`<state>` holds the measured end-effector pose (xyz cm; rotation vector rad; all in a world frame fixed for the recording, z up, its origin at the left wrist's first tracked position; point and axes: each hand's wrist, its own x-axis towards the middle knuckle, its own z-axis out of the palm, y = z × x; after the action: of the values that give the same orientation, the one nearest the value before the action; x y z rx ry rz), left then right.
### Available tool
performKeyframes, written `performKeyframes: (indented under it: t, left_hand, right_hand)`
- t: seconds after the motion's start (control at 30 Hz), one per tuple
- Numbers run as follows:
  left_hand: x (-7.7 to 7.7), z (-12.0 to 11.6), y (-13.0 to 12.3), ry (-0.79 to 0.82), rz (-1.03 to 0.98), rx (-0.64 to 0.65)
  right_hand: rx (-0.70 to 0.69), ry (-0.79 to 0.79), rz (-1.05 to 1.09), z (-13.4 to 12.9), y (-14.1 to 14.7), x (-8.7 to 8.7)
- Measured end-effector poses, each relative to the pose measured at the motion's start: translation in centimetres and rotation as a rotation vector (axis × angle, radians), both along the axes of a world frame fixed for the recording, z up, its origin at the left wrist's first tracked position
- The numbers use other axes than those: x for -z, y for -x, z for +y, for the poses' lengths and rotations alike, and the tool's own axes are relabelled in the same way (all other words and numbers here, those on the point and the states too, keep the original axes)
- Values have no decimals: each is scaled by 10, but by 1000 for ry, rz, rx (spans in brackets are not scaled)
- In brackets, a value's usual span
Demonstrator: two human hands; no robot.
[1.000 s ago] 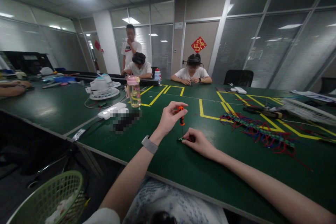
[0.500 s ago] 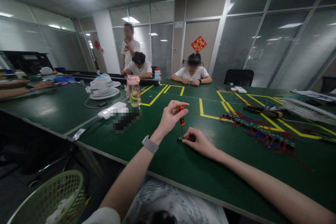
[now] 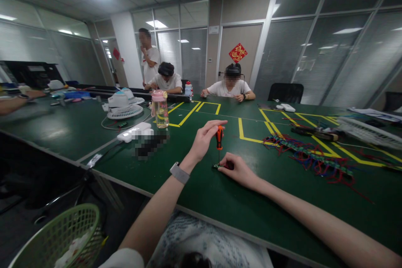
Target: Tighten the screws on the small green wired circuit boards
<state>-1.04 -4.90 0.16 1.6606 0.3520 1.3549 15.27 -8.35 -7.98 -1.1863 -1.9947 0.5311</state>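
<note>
An orange-and-black screwdriver [image 3: 219,140] stands nearly upright, its thin shaft pointing down at a small green circuit board [image 3: 215,166] on the table. My left hand [image 3: 203,140] is at the top of the screwdriver's handle, fingers stretched over its end and the thumb close to it. Between the thumb and fingers of my right hand [image 3: 238,170], the board is pinched flat against the tabletop. Part of the board and something dark red beside it are covered by those fingers. Whether the screwdriver's tip sits in a screw is too small to tell.
A row of green circuit boards with red and blue wires [image 3: 309,155] lies to the right, near pliers-like tools [image 3: 317,133] and a white basket [image 3: 370,132]. Leftward are a pink-lidded bottle [image 3: 160,111], a white power strip [image 3: 135,131] and fans [image 3: 124,106]. Co-workers sit opposite.
My left fingers have straightened from around the screwdriver's handle, showing more of it. The right hand and the board stay put. The standing person in the back has shifted left.
</note>
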Motion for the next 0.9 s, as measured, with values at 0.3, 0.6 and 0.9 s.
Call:
performKeyframes:
  t: [0.3,0.6,0.9]
  left_hand:
    - [0,-3,-2,40,-7,31]
    - [-4,-6,-2,-122,107,-103]
    - [-23,-61,1,-595,254,-566]
  right_hand:
    - [3,28,-16,-1,1,-4]
    - [57,-90,213,-4,8,-52]
    - [107,-239,209,-2,13,-56]
